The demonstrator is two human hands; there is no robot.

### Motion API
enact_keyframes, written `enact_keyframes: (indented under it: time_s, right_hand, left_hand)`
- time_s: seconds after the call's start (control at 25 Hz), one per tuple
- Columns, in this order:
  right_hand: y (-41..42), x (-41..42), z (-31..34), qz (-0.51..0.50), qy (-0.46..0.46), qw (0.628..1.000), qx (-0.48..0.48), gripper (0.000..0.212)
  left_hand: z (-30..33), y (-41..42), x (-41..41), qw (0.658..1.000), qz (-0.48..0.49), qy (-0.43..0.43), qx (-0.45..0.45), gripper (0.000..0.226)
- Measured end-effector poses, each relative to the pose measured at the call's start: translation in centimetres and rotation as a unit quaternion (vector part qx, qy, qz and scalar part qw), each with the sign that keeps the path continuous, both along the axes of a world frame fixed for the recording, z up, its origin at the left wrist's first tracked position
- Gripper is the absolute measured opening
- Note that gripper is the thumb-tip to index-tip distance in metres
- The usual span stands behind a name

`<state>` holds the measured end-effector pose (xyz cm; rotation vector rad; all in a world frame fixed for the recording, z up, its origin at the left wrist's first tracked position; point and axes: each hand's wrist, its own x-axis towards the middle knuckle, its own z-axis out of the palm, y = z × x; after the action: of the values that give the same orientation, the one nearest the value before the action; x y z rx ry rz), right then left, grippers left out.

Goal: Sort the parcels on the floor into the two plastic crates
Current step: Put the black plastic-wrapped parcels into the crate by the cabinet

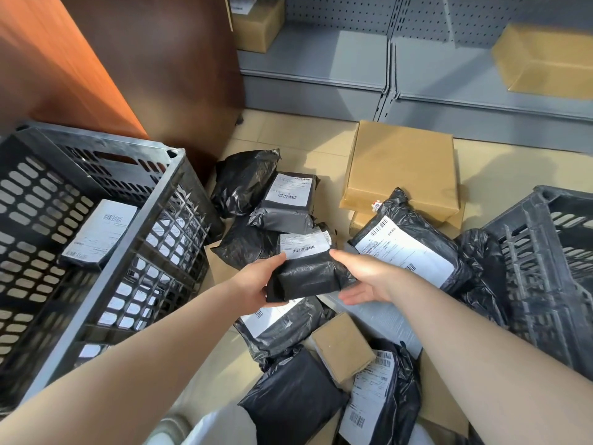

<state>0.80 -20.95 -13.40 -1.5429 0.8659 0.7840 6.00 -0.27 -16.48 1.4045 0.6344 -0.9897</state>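
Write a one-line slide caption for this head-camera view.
Both hands, left and right, hold a black labelled parcel above the floor pile, between two black plastic crates.

My left hand [256, 282] grips a black parcel [306, 273] (label up); my right hand [364, 279] touches its other side.

I am in a parcel stockroom or shop back room — grey metal shelving [353, 59] with pegboard backs lines the wall ahead of me, cardboard boxes [256, 24] sitting on its shelves. Black mailer bags with barcode labels [288, 191] and flat brown cartons [401, 168] lie heaped on the tiled floor [288, 133] — between two black plastic crates [96, 194].
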Motion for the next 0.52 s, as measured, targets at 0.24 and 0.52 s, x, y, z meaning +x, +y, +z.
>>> enact_keyframes:
  time_s: [0.24,0.52]
  right_hand:
    - [-0.8,-0.1,-1.3,-0.007,0.006,0.995,0.101,0.040]
    - [-1.0,-0.7,-1.1,0.033,0.060,0.987,0.147,0.067]
  left_hand:
    - [0.2,1.2,-0.4,0.999,-0.014,0.036,-0.020,0.040]
    - [0.4,1.7,-0.9,0.996,-0.056,0.042,-0.059,0.016]
